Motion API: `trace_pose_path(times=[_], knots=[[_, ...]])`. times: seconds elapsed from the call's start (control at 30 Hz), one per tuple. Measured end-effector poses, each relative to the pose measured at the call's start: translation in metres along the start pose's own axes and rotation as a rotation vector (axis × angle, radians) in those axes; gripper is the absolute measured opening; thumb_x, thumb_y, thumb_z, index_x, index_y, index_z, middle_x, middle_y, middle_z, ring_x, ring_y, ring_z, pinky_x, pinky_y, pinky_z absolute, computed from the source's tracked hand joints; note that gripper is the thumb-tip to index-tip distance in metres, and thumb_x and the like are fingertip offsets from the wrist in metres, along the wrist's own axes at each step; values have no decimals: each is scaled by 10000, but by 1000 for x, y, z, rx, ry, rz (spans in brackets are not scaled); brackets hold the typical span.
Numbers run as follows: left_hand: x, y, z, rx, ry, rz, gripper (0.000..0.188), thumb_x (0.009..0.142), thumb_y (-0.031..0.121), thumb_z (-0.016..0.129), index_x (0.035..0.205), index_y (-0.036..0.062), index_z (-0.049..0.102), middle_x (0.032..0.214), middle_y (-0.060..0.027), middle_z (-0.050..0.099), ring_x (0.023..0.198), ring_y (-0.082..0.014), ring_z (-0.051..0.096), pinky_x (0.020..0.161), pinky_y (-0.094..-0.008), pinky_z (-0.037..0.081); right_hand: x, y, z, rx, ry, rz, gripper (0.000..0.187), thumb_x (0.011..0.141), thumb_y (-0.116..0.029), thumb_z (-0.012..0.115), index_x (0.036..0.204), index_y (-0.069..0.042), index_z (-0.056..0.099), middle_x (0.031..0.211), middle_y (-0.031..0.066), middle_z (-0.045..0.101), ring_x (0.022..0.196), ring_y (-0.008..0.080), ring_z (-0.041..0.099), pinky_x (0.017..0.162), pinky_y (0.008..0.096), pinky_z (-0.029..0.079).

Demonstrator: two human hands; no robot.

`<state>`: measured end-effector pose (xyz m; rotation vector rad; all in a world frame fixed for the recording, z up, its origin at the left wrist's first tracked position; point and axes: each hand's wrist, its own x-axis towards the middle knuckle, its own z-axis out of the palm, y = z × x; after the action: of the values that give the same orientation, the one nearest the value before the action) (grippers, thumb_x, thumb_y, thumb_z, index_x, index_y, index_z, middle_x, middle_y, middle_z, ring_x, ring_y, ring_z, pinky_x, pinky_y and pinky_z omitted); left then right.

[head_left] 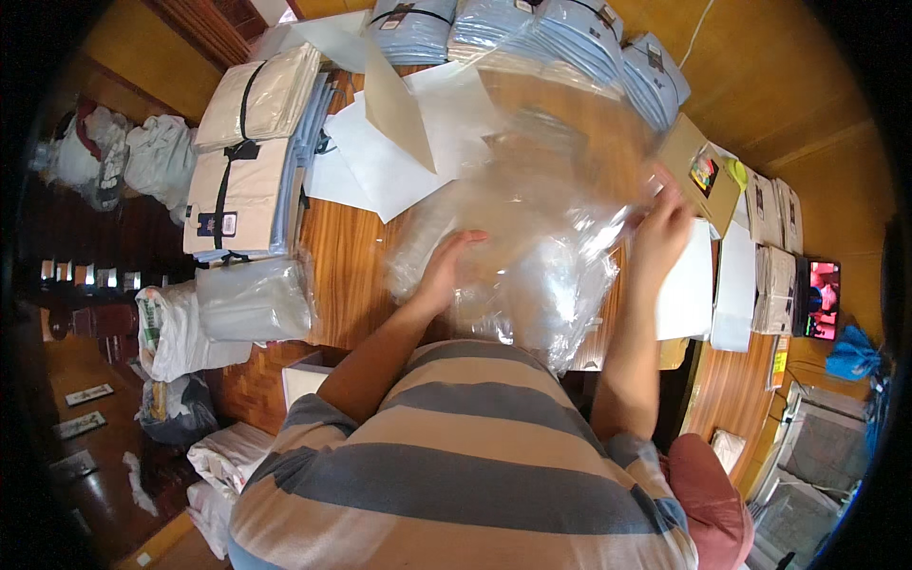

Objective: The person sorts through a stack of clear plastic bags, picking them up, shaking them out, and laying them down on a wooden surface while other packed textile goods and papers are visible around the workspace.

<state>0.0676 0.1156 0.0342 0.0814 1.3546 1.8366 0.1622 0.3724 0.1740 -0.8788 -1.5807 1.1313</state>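
— Sheeting, clear plastic: location and condition?

— On the wooden table, directly in front of the striped shirt. Spread, crumpled, glossy; its far part blurred. Whether anything lies inside, cannot tell.

— Stage of work?

— Judged midway on this piece: film loose, neither flat nor squared. Apparently finished: one strapped cream stack, left; strapped blue stacks, far edge. Apparently left over: loose white sheets, a tan card standing upon them, and a clear plastic bundle at the left edge. Overall count remaining: not shown.

— Left hand?

— Forearm angled up and inward; hand low over the film's near left part, one finger extended rightward, others partly obscured. Grip: cannot tell.

— Right hand?

— Forearm nearly upright, reaching farther forward; hand beside the film's right edge, fingers bent and blurred. Possibly pinching that edge; how far closed, cannot tell. Hands well apart, film between.
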Motion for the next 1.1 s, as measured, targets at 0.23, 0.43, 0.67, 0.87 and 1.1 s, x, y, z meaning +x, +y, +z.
trace_pose_path(times=[0.23, 0.43, 0.67, 0.87, 1.1], knots=[[-4, -8, -4, -145, -58, -9, 833, 1017, 700, 266, 1389, 8, 541, 1338, -145, 602, 1205, -261, 599, 988, -443, 523, -158, 70, -53, 253, -7, 489, 231, 1103, -272, 459, 1114, -50, 395, 1067, 176, 671, 605, 241, 680, 495, 292, 540], [-5, -19, 2, -206, -117, 51, 626, 1065, 537, 376, 1361, 16, 557, 1328, -123, 594, 1244, -242, 561, 1034, -405, 481, -174, 92, -64, 223, 156, 481, 213, 1102, -271, 460, 1085, -63, 420, 1065, 158, 682, 593, 157, 606, 487, 279, 509], [14, -44, -6, 25, 136, 202, 658, 945, 46, 684, 1508, 12, 346, 1493, -116, 411, 1361, -226, 428, 1146, -336, 350, -198, 70, -84, 308, -162, 813, 176, 1079, -239, 502, 1112, -72, 458, 1128, 200, 691, 701, 246, 721, 555, 331, 596], [14, -51, 2, 174, 150, 440, 870, 942, -82, 615, 1603, 82, 73, 1550, -167, 353, 1404, -257, 394, 1158, -396, 365, -199, 79, -76, 401, -24, 894, 199, 1064, -232, 528, 1137, -62, 452, 1181, 224, 687, 744, 296, 738, 586, 389, 600], [25, -41, -11, 733, 199, 459, 862, 966, -26, 587, 1627, 67, 42, 1502, -232, 443, 1328, -305, 519, 1063, -391, 455, -154, 54, -106, -743, -1071, 707, 571, 977, -510, 609, 886, 32, 762, 740, 197, 729, 759, 309, 747, 710, 431, 560]])
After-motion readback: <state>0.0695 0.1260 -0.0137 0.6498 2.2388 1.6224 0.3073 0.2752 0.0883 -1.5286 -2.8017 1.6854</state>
